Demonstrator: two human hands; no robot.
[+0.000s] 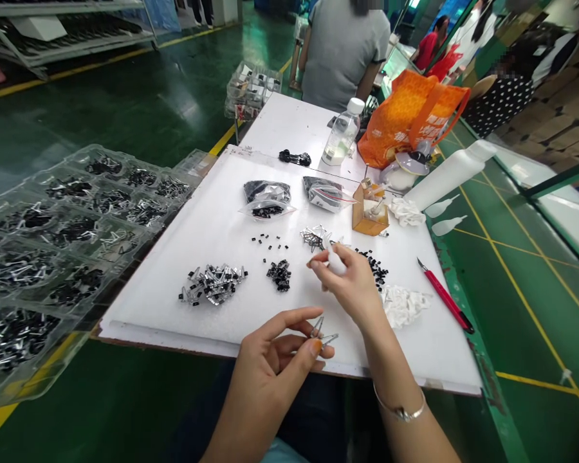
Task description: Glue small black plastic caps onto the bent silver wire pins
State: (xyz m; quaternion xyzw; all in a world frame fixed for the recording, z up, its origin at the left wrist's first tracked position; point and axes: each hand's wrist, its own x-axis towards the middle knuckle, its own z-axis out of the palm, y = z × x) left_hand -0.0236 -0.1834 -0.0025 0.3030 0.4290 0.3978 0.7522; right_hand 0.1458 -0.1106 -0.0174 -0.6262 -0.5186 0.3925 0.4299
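Observation:
My left hand (275, 357) is near the front edge of the white foam board (183, 257), pinching a small metal-legged component (321, 331) between thumb and fingers. My right hand (350, 280) hovers over the board just beyond it, fingers closed round a small white squeeze bottle (336, 262). A heap of silvery-black components (213, 283) lies to the left, a small pile of black parts (280, 274) in the middle, more black parts (376, 267) and metal pins (313, 238) near my right hand.
Clear plastic trays (53, 244) full of parts stand at the left. Two parts bags (266, 196), a small cardboard box (369, 211), white wads (403, 303), a red knife (444, 301), a water bottle (342, 134), an orange bag (410, 116) and a white bottle (448, 175) lie around. A person in grey (345, 48) sits beyond.

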